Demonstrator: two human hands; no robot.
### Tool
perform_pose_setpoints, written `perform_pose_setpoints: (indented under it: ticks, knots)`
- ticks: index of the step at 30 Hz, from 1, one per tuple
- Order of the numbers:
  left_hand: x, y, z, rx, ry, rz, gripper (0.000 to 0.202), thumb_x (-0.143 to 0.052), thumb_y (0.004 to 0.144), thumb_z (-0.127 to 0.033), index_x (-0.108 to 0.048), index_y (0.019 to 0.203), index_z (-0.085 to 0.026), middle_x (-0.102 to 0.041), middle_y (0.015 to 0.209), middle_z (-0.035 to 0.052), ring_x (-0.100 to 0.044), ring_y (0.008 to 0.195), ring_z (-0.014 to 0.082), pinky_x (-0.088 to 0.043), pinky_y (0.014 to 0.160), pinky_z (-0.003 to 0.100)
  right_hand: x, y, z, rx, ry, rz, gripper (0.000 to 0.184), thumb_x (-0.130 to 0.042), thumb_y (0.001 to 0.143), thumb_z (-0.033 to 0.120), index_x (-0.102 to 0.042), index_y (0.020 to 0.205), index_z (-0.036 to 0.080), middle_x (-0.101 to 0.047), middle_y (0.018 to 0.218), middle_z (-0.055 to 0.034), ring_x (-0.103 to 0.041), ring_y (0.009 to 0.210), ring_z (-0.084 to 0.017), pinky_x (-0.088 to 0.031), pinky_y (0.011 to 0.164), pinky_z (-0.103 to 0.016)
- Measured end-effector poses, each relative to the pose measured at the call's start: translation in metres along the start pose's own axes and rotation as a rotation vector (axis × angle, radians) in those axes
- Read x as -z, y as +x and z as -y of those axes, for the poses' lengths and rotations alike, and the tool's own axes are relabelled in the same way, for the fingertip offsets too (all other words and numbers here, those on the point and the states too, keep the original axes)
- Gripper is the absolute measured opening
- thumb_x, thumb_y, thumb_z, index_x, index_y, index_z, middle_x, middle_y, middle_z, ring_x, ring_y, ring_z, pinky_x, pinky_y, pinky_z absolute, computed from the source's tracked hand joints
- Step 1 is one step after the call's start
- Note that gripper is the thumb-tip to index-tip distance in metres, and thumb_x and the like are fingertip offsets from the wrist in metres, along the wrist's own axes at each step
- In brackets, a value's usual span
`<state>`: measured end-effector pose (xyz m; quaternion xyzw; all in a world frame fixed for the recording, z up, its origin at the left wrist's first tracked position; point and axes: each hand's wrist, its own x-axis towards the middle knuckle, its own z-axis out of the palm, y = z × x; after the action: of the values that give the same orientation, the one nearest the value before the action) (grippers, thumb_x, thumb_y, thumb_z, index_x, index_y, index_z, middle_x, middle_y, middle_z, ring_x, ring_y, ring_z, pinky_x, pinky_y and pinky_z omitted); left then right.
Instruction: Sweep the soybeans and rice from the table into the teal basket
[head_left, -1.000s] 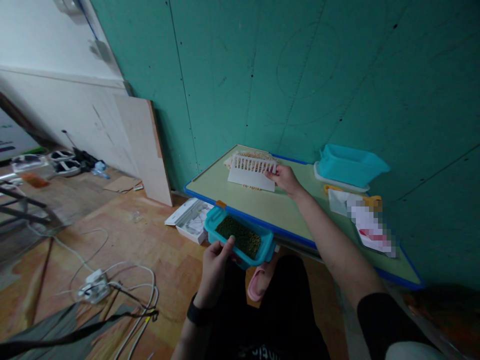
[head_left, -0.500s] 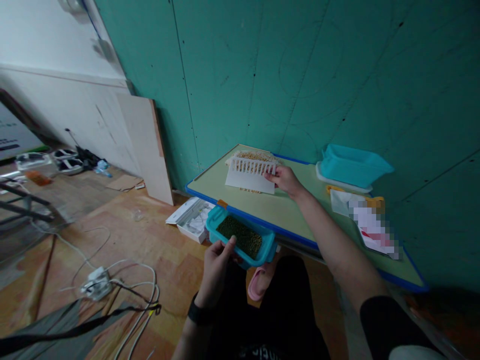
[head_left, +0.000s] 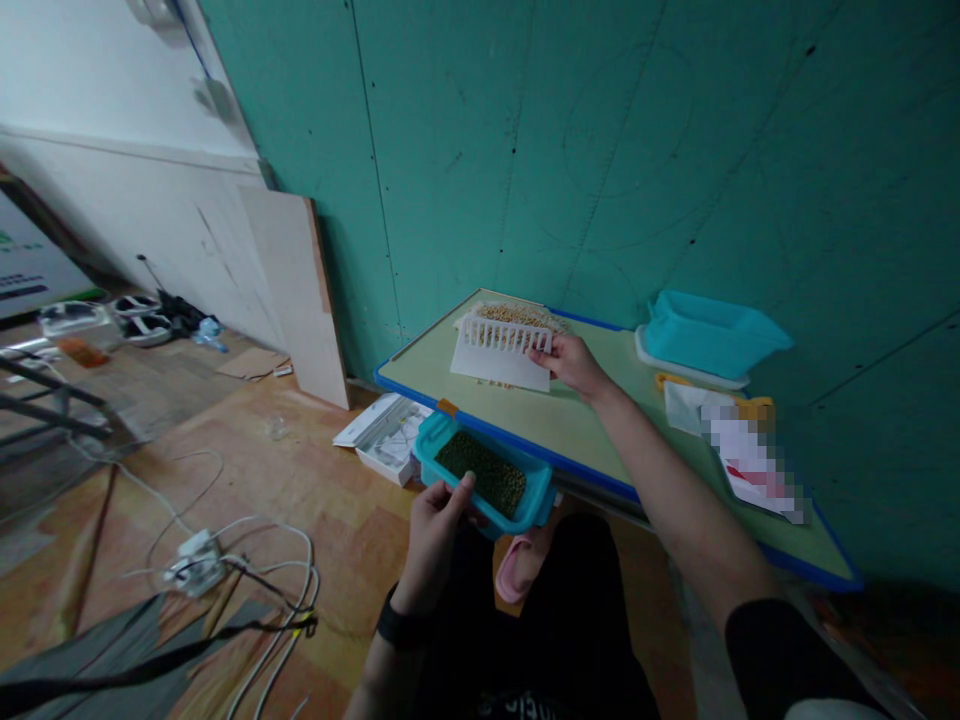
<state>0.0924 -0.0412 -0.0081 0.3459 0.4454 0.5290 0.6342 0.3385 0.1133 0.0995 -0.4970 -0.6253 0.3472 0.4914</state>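
Observation:
My left hand (head_left: 442, 515) grips the near rim of a blue plastic container (head_left: 536, 500), thumb over the edge, just below the table's front edge. Inside it lie small dark green grains, perhaps mung beans (head_left: 484, 468), with a paler patch at the right end. My right hand (head_left: 574, 362) pinches the right end of a white slotted plastic card (head_left: 499, 368), its comb-like slots along the far side. Behind the card, and showing through its slots, are spread pale tan grains (head_left: 517, 315). A few more grains (head_left: 495, 384) lie at its near edge.
The light table (head_left: 592, 430) has a blue edge and stands against a green wall. A blue bin (head_left: 709, 335) on a white lid stands at its back right, with a pouch (head_left: 750, 455) nearer. An open white box (head_left: 386, 445) and cables (head_left: 270, 570) are on the floor.
Both hands keep nearly the same places, still holding the container and the card. The whole view has shifted very slightly.

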Motion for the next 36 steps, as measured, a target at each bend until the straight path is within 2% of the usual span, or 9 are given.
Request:
perform_pose_setpoints:
  ticks: [6, 14, 19, 28, 36]
  knots:
    - [0.000, 0.000, -0.001, -0.030, 0.029, 0.004, 0.051, -0.083, 0.070, -0.062, -0.061, 0.058, -0.017, -0.063, 0.049, 0.0007, -0.055, 0.045, 0.0119, -0.040, 0.047, 0.023, -0.003, -0.003, 0.004, 0.007, -0.023, 0.018, 0.051, -0.084, 0.060, 0.060, -0.074, 0.085, 0.016, -0.076, 0.087, -0.0083, -0.068, 0.078, -0.022, -0.054, 0.064, -0.032]
    - [0.004, 0.002, 0.003, -0.016, 0.032, 0.014, 0.050, -0.082, 0.071, -0.062, -0.063, 0.061, -0.017, -0.064, 0.051, 0.0014, -0.058, 0.049, 0.0139, -0.046, 0.052, 0.024, -0.006, -0.007, 0.004, 0.006, -0.046, 0.023, 0.047, -0.083, 0.064, 0.057, -0.073, 0.085, 0.016, -0.075, 0.084, -0.0084, -0.067, 0.074, -0.023, -0.054, 0.063, -0.033]
    - [0.004, 0.003, 0.004, -0.022, 0.029, 0.018, 0.052, -0.083, 0.069, -0.063, -0.060, 0.059, -0.017, -0.063, 0.050, 0.0009, -0.057, 0.046, 0.0129, -0.046, 0.050, 0.023, -0.007, -0.013, 0.004, 0.010, -0.008, 0.029, 0.049, -0.083, 0.064, 0.056, -0.074, 0.089, 0.015, -0.076, 0.089, -0.0103, -0.069, 0.081, -0.024, -0.055, 0.069, -0.034]
    - [0.004, 0.004, 0.003, -0.024, -0.003, 0.026, 0.052, -0.084, 0.068, -0.063, -0.060, 0.058, -0.018, -0.064, 0.049, 0.0014, -0.059, 0.046, 0.0141, -0.048, 0.049, 0.024, -0.010, -0.023, 0.005, -0.032, -0.018, -0.003, 0.045, -0.084, 0.063, 0.054, -0.075, 0.085, 0.015, -0.076, 0.084, -0.0088, -0.068, 0.074, -0.023, -0.053, 0.061, -0.032]
    - [0.008, 0.008, 0.007, -0.041, 0.011, 0.016, 0.052, -0.082, 0.070, -0.064, -0.062, 0.059, -0.017, -0.064, 0.049, 0.0009, -0.057, 0.045, 0.0123, -0.046, 0.049, 0.023, -0.006, -0.037, 0.006, -0.001, -0.024, -0.008, 0.047, -0.083, 0.066, 0.054, -0.076, 0.089, 0.014, -0.077, 0.088, -0.0097, -0.071, 0.079, -0.025, -0.057, 0.070, -0.037]
